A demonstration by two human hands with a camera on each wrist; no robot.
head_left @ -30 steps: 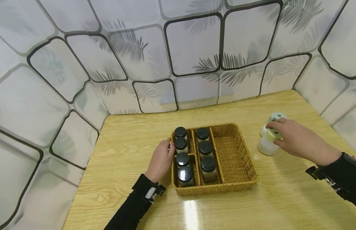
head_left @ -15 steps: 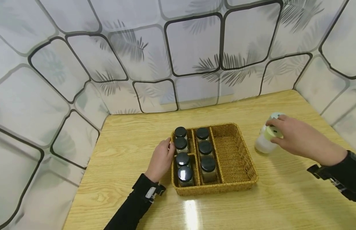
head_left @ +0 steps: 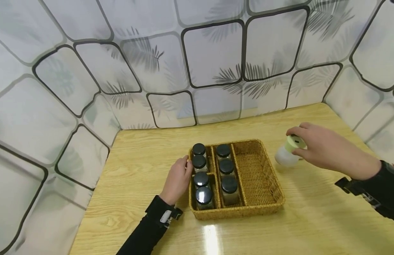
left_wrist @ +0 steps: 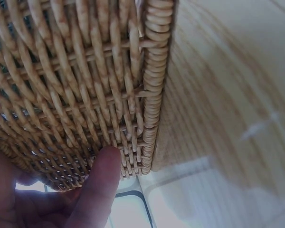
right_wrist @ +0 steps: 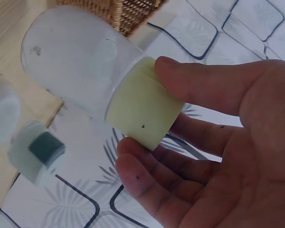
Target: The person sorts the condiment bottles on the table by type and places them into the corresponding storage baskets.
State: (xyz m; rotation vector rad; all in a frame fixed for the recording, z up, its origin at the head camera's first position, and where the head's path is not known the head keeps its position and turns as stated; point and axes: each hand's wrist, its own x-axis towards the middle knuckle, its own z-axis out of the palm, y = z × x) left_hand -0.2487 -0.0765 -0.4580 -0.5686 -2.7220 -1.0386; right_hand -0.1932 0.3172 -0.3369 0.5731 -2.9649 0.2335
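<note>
In the head view my right hand [head_left: 324, 148] pinches a clear jar [head_left: 285, 156] by its pale yellow-green lid [head_left: 296, 141]. The jar leans, its base towards the basket; something whitish shows inside. The right wrist view shows thumb and fingertips on the lid [right_wrist: 142, 104]. Behind it stands another jar with a pale blue-green lid [right_wrist: 35, 152], hidden by my right hand in the head view. My left hand [head_left: 177, 180] grips the left rim of a wicker basket [head_left: 238, 212], one finger against its woven wall [left_wrist: 90, 85] in the left wrist view.
Several black-lidded jars [head_left: 226, 166] fill the basket's left and middle compartments. Its right compartment [head_left: 255, 173] shows bare woven bottom. Wood-grain table [head_left: 142, 152] lies around the basket, and patterned cloth walls [head_left: 212, 53] rise behind and at both sides.
My right hand has moved left with the yellow-green-lidded jar, away from the blue-green-lidded one and closer to the basket. The left hand and basket stay put; the head view has shifted slightly.
</note>
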